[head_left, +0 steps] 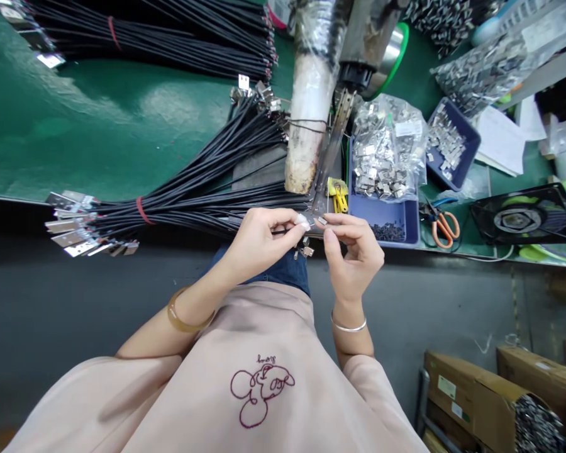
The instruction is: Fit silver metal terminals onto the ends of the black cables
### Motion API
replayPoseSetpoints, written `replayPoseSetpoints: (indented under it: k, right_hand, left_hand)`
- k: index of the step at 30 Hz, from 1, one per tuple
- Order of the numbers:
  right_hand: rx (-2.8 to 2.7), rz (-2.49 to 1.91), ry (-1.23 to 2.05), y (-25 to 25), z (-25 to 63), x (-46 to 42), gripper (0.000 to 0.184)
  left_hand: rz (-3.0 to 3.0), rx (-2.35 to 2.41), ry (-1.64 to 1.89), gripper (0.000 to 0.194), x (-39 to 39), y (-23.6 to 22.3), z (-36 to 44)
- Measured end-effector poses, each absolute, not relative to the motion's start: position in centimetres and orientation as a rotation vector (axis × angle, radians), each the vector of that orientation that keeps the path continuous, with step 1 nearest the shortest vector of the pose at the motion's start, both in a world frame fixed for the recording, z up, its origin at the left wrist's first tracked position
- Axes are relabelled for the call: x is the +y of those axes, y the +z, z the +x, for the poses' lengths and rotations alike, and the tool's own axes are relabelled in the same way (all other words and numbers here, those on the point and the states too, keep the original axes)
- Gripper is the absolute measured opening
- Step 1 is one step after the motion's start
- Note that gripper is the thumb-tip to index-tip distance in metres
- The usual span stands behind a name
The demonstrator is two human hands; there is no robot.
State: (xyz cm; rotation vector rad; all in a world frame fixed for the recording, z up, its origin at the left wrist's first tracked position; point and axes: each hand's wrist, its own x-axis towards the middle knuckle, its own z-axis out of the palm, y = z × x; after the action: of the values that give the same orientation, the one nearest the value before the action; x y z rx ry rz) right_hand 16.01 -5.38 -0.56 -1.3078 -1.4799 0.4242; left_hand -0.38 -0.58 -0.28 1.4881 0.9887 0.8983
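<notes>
My left hand (268, 242) is pinched closed at the near table edge, thumb against forefinger, with white on its fingertip. A thin piece, apparently a cable end, pokes from this pinch toward the right hand; most of it is hidden. My right hand (356, 251) pinches a small silvery metal connector shell (321, 221) between thumb and forefinger. Both sets of fingertips nearly meet. Behind and left of them lies a bundle of black cables (193, 211), tied with a red band, with metal plugs (75, 226) at its left end. Several plugs (305, 250) hang below the left fingertips.
A machine with a plastic-wrapped tube (306, 119) stands just beyond my hands. Rightward are a yellow cutter (338, 195), a blue tray (412, 220) with bagged metal shells (382, 163), orange-handled scissors (446, 229) and a black fan (523, 217). More black cables (170, 38) lie far left.
</notes>
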Motion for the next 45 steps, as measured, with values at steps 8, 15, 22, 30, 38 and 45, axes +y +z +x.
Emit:
replayPoseSetpoints:
  k: [8,15,22,30,38,45]
  right_hand:
    - [-1.322,-1.27,0.652,-0.6,15.6,-5.2,0.002]
    - [-1.565,-1.215,0.171,-0.8,15.6,-5.4,0.011]
    - [-1.437,-1.281,0.35,-1.6,15.5,-5.1,0.007]
    - [-1.652,-1.254,-0.003,-2.0,15.5,-4.5,0.014]
    - [-1.751,-1.183,-0.161,-2.0,15.6,-3.9,0.024]
    - [-1.802,-1.21,-0.239,-1.4,15.5,-3.8,0.021]
  left_hand:
    - [1.332,0.889,0.89,0.007,0.0,-0.2,-0.6]
    - [1.286,0.958,0.967,0.011,0.0,0.0,-0.1]
    - [1.155,0.994,1.017,0.005,-0.2,0.1,0.5]
    - [1.207,1.049,1.058,0.01,-0.3,0.1,0.8]
    - [1.211,1.116,1.11,0.008,-0.1,0.2,1.3]
    - [1.242,1.124,1.136,0.008,-0.1,0.6,1.3]
